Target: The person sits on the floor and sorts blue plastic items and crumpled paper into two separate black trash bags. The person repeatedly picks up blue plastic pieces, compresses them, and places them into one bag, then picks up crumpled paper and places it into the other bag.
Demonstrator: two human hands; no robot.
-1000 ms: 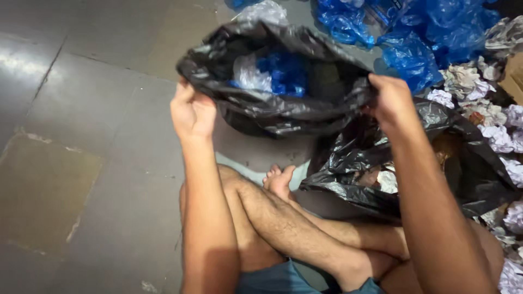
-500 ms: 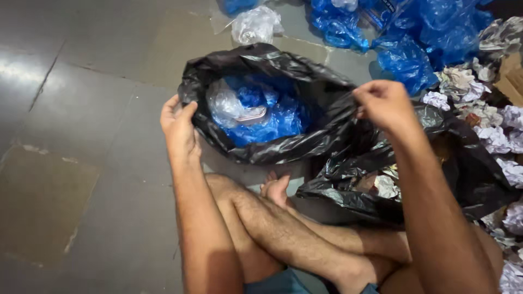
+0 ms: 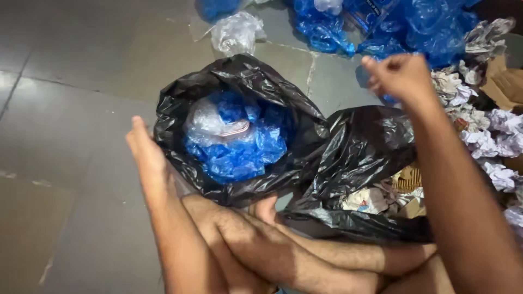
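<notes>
Resting flat against the left side of the black bag (image 3: 239,87), left hand (image 3: 144,158) has its grip wide, fingers straight, holding nothing. Bag sits open on the floor (image 3: 71,81) just ahead of the crossed legs (image 3: 283,256), mouth up, filled with blue plastic (image 3: 239,155) and a clear crumpled wrapper (image 3: 210,122) on top. Right hand (image 3: 400,76) is raised clear of the bag, grip narrow, fingers curled in; cannot tell if it pinches anything. Second black bag (image 3: 365,147) lies touching the first on its right, open toward the person, paper scraps inside. Blue plastic pile (image 3: 392,27) sits along the far edge of the floor, white crumpled paper (image 3: 490,130) at right.
</notes>
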